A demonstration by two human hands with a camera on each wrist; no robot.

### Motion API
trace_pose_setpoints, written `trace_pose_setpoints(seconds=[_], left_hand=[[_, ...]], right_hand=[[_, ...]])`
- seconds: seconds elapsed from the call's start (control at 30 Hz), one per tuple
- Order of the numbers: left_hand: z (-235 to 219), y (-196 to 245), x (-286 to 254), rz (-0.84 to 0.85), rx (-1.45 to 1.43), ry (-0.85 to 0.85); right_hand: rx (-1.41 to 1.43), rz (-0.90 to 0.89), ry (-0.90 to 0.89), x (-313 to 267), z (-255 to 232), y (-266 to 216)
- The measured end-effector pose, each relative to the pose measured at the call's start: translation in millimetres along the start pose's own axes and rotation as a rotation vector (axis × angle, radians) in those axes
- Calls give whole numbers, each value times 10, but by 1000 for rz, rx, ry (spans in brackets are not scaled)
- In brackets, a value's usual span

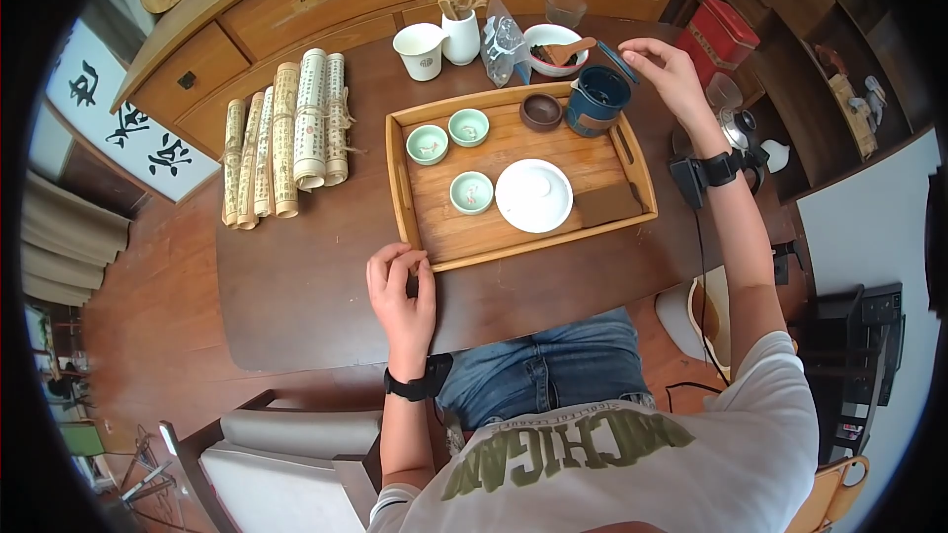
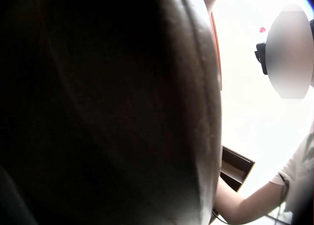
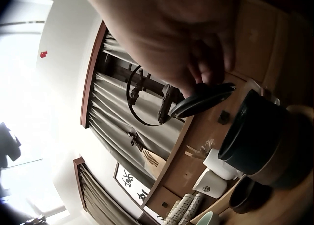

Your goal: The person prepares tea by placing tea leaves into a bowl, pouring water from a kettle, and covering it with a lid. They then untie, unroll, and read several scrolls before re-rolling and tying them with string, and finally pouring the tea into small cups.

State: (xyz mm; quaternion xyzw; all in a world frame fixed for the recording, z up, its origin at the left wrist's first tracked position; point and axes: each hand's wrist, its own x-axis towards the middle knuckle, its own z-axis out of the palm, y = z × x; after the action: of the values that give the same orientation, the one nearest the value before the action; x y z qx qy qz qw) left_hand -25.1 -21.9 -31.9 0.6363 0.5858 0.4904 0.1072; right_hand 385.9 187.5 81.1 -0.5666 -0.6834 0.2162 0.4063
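Note:
My right hand pinches a round dark lid by its edge. The lid hangs tilted above and beside a dark blue pot, whose mouth is uncovered. That pot stands at the back right of the wooden tray. My left hand rests at the tray's front left corner, fingers loosely bent against the rim. On the tray are pale green cups, a white lidded bowl, a small brown cup and a folded brown cloth. Dark, close surfaces fill most of the left wrist view.
Several rolled scrolls lie left of the tray. Behind it stand a white pitcher, a white holder with wooden tools, a plastic bag and a white bowl. A red box is at the back right.

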Motion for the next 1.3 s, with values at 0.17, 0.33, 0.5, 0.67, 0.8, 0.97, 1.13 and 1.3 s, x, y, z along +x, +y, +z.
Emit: trace_pose_setpoints(seconds=[0.17,0.33,0.5,0.67,0.8,0.97,1.13,1.3], left_hand=[[10,-5,-2,-5,-8,4],[10,-11,-7,-2,-4,5],[5,-27,-7,32,26,3],[21,-10,-13,-15,-4,1],[-37,89,43,50,87,-24],[-201,589,534,204,126,-122],[170,1178,1355,203,-98,-435],[1226,1472,1919,218,-116,-655]], right_hand=[[28,-18,1,-8,-28,0],[10,-15,-12,-33,-40,28],[10,-9,-7,-29,-39,30],[118,-24,10,6,-71,-94],[235,-45,23,126,-188,-265],[179,-142,-67,227,-281,-342],[213,-136,-221,256,-285,-212],[178,-171,-159,215,-333,-89]])
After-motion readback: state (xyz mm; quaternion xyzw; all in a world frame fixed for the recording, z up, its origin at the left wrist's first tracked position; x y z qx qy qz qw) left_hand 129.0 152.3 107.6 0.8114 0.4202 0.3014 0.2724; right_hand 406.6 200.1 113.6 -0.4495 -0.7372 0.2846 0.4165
